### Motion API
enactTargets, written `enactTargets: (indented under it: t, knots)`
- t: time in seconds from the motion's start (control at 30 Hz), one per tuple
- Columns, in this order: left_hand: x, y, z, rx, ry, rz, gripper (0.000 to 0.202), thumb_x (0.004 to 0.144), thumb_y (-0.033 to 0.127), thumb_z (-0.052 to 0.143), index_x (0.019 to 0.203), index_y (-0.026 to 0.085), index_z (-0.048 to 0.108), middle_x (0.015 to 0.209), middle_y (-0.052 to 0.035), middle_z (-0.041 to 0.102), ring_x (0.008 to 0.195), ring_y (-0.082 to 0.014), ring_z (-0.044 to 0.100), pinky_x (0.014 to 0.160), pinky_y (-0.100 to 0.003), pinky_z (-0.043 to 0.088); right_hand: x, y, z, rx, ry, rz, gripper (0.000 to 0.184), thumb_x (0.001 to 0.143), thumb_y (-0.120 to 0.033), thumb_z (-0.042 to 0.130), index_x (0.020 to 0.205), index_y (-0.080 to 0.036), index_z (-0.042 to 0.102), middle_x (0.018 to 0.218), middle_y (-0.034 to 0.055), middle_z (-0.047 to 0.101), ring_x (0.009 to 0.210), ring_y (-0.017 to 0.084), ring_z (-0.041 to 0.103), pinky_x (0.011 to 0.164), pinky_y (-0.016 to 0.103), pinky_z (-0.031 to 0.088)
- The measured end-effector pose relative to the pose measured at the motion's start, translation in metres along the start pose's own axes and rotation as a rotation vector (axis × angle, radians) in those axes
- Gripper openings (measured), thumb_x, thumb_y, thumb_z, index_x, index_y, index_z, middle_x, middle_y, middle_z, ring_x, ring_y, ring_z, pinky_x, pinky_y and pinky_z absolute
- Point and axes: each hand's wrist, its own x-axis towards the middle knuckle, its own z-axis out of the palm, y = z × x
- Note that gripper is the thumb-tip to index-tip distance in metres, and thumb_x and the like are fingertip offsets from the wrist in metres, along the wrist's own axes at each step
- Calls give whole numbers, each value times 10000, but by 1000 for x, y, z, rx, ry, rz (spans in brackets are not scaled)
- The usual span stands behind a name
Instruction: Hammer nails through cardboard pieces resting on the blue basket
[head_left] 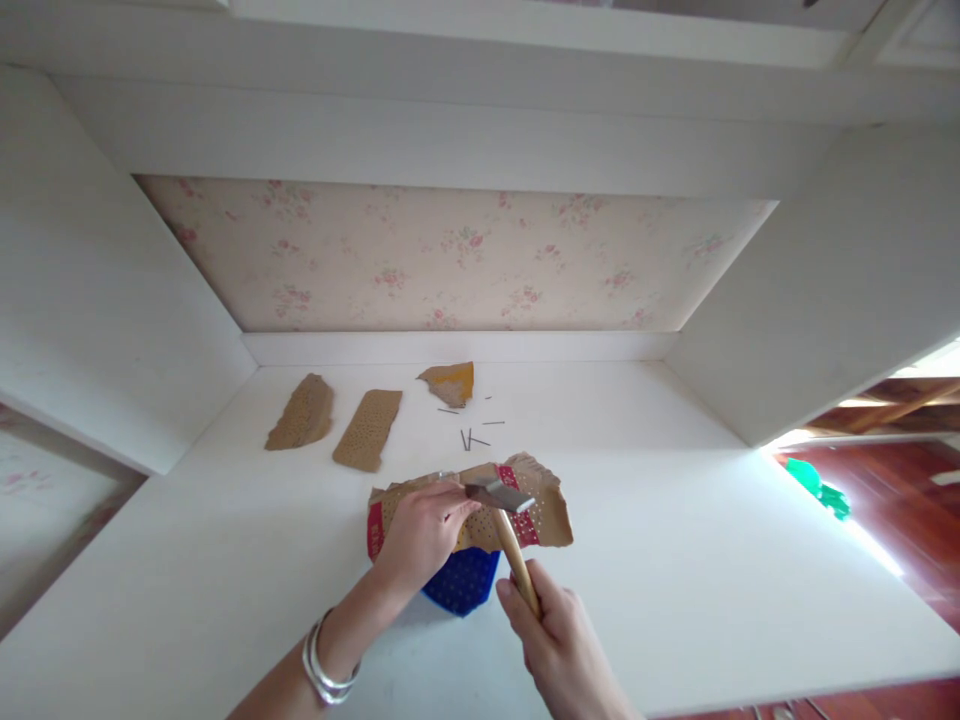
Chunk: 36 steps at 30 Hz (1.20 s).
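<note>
The right hand (553,628), angled up from the lower right, curls its fingers closed around the wooden handle of the hammer (512,549), whose head is over the torn cardboard (553,508). The left hand (421,528) reaches across the cardboard, back upward, fingertips bunched beside the hammer head; I cannot tell whether they pinch anything. The cardboard lies across a blue block (460,586).

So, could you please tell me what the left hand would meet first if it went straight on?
The left hand would probably meet the hammer head, just ahead of it; depth is unclear, so it might pass underneath.
</note>
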Motion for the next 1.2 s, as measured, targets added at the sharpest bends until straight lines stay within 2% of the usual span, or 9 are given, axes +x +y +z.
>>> enactTargets:
  t: [0.23, 0.4, 0.57, 0.77, 1.0, 1.2]
  knots:
    - [1, 2, -1, -9, 3, -38, 150, 921, 197, 584, 850, 218, 714, 830, -1, 702, 781, -141, 661, 757, -259, 515, -1, 1, 3, 11, 56, -20, 420, 923, -555, 458, 676, -238, 335, 540, -95, 255, 465, 80, 225, 418, 220, 187]
    - [0, 1, 1, 0, 83, -59, 145, 908, 234, 604, 818, 204, 713, 949, -18, 659, 793, -120, 654, 764, -236, 515, -2, 0, 0, 23, 77, 18, 408, 921, -565, 450, 697, -236, 361, 526, -100, 275, 444, 76, 231, 405, 215, 184]
    - [0, 2, 2, 43, 78, -79, 134, 889, 214, 614, 799, 215, 713, 956, -12, 656, 810, -130, 653, 794, -253, 518, -2, 1, -2, 15, 43, 52, 434, 904, -578, 470, 673, -239, 327, 528, -102, 254, 428, 67, 218, 388, 207, 167]
    - [1, 5, 2, 12, 46, -91, 150, 896, 204, 600, 806, 216, 720, 940, -6, 662, 835, -131, 657, 841, -263, 512, 2, 0, -3, 11, 46, 68, 432, 905, -611, 446, 707, -237, 363, 532, -101, 270, 423, 68, 237, 379, 199, 175]
    - [1, 3, 3, 4, 46, -78, 179, 901, 197, 583, 793, 222, 724, 942, -8, 674, 863, -140, 657, 859, -273, 513, 3, 2, -4, -25, 53, 18, 404, 922, -545, 458, 685, -234, 355, 524, -97, 276, 440, 73, 241, 397, 208, 185]
    - [1, 2, 5, 3, 65, -84, 152, 896, 212, 595, 825, 229, 728, 968, -4, 691, 862, -137, 667, 859, -266, 529, 0, 0, -6, -18, 21, 63, 391, 937, -532, 436, 696, -239, 341, 529, -100, 282, 436, 75, 262, 401, 208, 199]
